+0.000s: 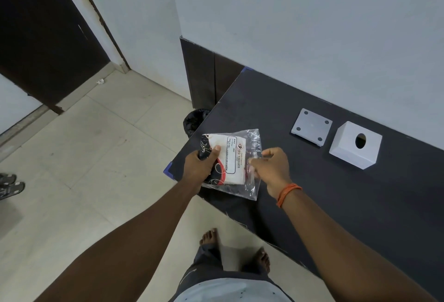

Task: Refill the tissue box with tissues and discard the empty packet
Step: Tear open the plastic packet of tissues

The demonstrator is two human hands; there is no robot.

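Observation:
A clear plastic tissue packet (234,157) with white tissues and a red-and-black printed label is held above the near left corner of the dark table (336,193). My left hand (200,165) grips the packet's left end, thumb on top. My right hand (271,169) pinches the clear plastic flap at its right end. The white cube-shaped tissue box (355,145) with a round hole stands on the table to the right. Its flat grey base plate (311,127) lies apart from it, just to its left.
A black-lined waste bin (194,120) sits on the tiled floor beside the table's left edge. A white wall runs behind the table. A dark door (48,37) is at the far left. Sandals (9,185) lie at the left edge. My bare feet stand below the table edge.

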